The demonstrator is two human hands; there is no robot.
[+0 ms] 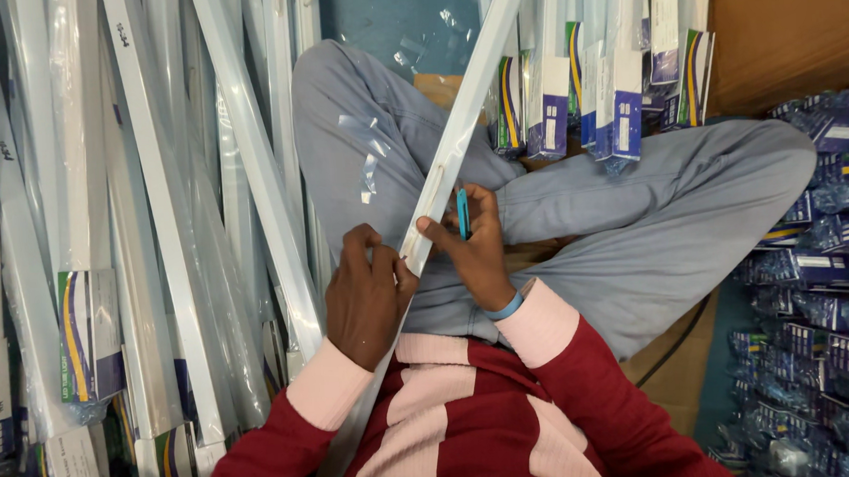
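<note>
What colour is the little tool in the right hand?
Bright blue tool, held in the right hand; head view.

The person wears a knitted top of dark red with broad pale pink stripes down the chest, and each sleeve ends in a pale pink ribbed cuff just behind the hand. A light blue band circles the wrist behind the right hand (pixel 478 250). The trousers beyond the left hand (pixel 362 298) are soft grey-blue cloth, creased.
</note>
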